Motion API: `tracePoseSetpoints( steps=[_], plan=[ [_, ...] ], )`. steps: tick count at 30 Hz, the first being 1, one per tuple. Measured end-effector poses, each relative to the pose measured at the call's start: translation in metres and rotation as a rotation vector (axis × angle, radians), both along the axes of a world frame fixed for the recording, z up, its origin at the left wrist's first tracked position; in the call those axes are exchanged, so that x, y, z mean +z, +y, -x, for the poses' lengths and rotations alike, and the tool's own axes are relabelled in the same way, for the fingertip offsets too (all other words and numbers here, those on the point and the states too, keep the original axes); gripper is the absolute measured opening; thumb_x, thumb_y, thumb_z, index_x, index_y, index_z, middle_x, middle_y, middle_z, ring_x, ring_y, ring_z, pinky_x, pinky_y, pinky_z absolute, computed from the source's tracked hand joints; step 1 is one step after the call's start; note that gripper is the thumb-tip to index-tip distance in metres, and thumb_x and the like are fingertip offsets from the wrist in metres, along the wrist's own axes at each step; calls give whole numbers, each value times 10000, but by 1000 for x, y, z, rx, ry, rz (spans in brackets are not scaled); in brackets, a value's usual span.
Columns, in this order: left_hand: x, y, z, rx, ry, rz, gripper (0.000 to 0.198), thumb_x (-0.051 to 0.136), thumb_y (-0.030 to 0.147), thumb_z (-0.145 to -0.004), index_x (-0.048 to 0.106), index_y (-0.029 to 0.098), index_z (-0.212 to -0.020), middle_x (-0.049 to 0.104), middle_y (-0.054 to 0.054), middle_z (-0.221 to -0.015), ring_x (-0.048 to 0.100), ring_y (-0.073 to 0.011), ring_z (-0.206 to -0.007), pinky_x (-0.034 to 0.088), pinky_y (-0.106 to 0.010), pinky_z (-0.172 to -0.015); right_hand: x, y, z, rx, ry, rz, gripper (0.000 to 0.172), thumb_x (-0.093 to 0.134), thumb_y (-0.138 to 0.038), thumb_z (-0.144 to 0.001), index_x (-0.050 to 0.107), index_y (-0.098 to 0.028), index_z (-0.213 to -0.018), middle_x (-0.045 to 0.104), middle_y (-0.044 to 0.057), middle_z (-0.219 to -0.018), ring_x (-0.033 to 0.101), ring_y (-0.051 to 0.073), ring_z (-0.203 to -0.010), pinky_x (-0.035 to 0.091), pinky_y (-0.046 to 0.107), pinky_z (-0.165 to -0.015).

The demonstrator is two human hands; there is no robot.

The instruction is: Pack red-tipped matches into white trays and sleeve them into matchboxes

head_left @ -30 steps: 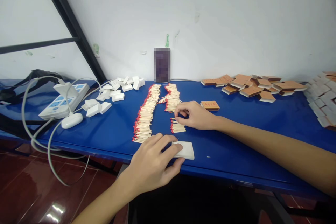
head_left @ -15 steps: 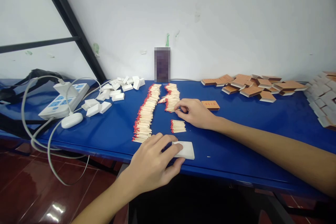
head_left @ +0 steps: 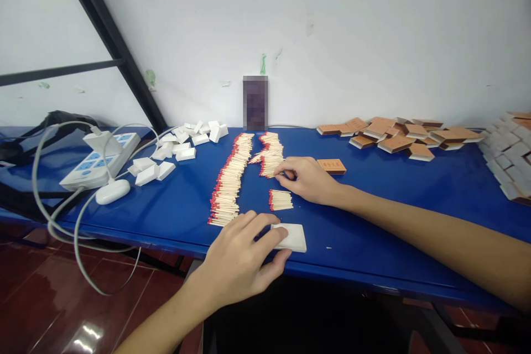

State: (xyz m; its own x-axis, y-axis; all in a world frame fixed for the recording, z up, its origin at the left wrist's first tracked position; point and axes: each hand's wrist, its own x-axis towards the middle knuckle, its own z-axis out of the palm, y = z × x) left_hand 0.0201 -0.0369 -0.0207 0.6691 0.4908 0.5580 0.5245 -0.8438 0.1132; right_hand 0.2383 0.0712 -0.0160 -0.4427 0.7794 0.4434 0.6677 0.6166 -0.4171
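Observation:
My left hand [head_left: 240,257] rests at the near edge of the blue table [head_left: 174,204], its thumb and fingers gripping a white matchbox tray [head_left: 292,237]. My right hand [head_left: 305,177] reaches over the table and pinches matches at the near end of the right row of red-tipped matches [head_left: 270,156]. A small bundle of matches [head_left: 281,199] lies just below that hand. A long left row of matches [head_left: 230,177] runs beside it. An orange matchbox sleeve [head_left: 331,165] lies right of my right hand.
White trays [head_left: 178,146] are heaped at the back left beside a power strip [head_left: 99,159], its cables and a white adapter [head_left: 113,191]. Orange sleeves [head_left: 394,137] pile at the back right, more white boxes [head_left: 508,163] at the far right. A blurred dark object [head_left: 255,102] leans on the wall.
My right hand moved up from the small bundle to the near end of the right match row. My left hand stayed on the white tray.

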Motion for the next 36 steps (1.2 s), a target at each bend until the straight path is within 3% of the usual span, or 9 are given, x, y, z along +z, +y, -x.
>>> tracePoseSetpoints(
  steps=[8,15,23,33,36],
  plan=[
    [-1,1,0,0,7,3,143,578,241,-943,593,195,-1077,665,-61,-1074,589,-218,-855,502,-375,-750,0,1,-1,21,65,22,112,610,-184,-826,704,-170,-767,461,-47,-578,413,98,-540,299,248,-560],
    [0,1,-1,-2,1,-2,134,578,233,-941,595,192,-1068,669,-64,-1061,594,-215,-842,505,-368,-744,-1,2,-1,16,43,25,159,606,-182,-836,758,-182,-882,478,-41,-595,430,103,-554,305,248,-568],
    [1,0,-1,1,-2,-10,140,573,235,-941,609,188,-1068,667,-68,-1064,612,-213,-862,520,-370,-764,2,0,0,16,32,103,102,609,-209,-810,670,-170,-737,469,-55,-553,407,89,-520,302,247,-566],
    [1,0,-1,-1,4,3,144,577,233,-941,597,188,-1076,665,-67,-1067,600,-222,-858,520,-383,-751,6,-5,-2,179,78,222,69,609,-201,-776,647,-178,-724,390,-74,-549,356,89,-525,293,247,-550],
    [1,1,-1,4,6,8,140,574,237,-943,598,191,-1072,664,-65,-1066,597,-220,-856,519,-381,-750,5,-4,-2,127,138,181,113,581,-217,-823,671,-167,-778,395,-72,-551,357,91,-521,299,248,-553]
  ],
)
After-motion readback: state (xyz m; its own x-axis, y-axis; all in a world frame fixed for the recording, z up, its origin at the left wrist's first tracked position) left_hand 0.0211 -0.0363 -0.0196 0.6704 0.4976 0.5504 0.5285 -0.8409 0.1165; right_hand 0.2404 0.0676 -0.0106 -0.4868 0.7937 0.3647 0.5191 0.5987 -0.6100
